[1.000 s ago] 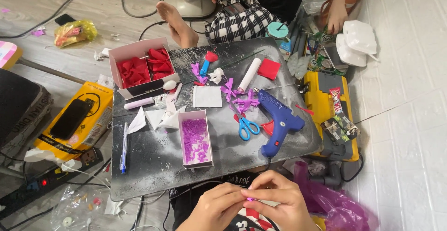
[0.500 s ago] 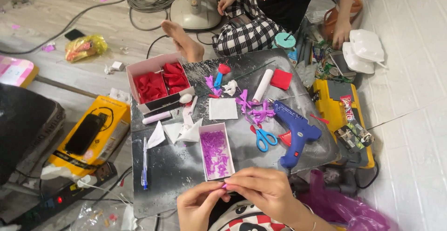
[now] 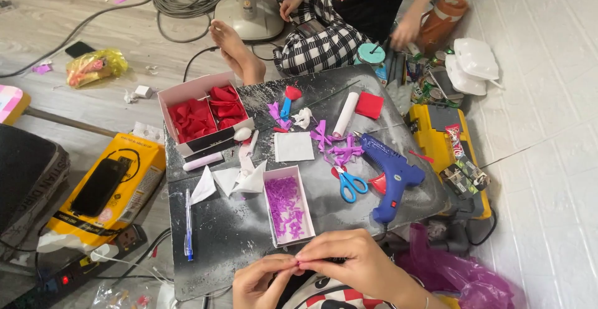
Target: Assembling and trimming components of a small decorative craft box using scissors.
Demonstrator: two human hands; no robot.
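Head view: left hand (image 3: 261,281) and right hand (image 3: 352,264) meeting fingertip to fingertip, pinched on a tiny pink-purple scrap (image 3: 298,261), just below the white box of purple paper bits (image 3: 288,206) on the grey board (image 3: 237,240).

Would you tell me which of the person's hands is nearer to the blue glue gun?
Right. The right hand sits just below and left of the blue glue gun, while the left hand lies farther left, beyond the right hand.
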